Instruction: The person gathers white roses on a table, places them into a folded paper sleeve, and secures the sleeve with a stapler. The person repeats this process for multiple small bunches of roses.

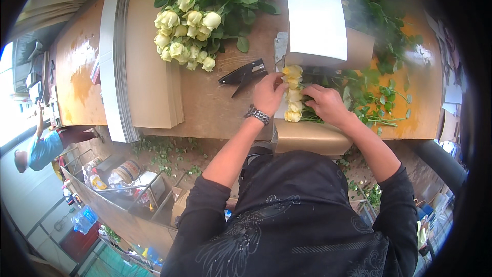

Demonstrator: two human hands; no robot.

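A short row of pale yellow roses [294, 96] lies on a cardboard wrap, heads to the left and leafy stems [380, 100] running right. My left hand [271, 90], with a metal watch above it, touches the left side of the upper rose heads. On the other side, the fingers of my right hand [324, 104] are bent just behind the heads, over the stems. Whether either hand grips a flower is hidden. The wrap's white flap [315, 11] stands beyond the roses; its brown flap [311, 134] folds over the table edge nearest me. A black hand stapler [246, 75] lies left of my left hand.
Cut cream roses [186, 32] with dense leaves lie at the far left of the wooden table [219, 111]. Beside them is a stack of cardboard sheets [152, 61]. Leaves litter the floor [165, 154]. A metal-framed cart [127, 184] stands behind me; another person [46, 148] is at far left.
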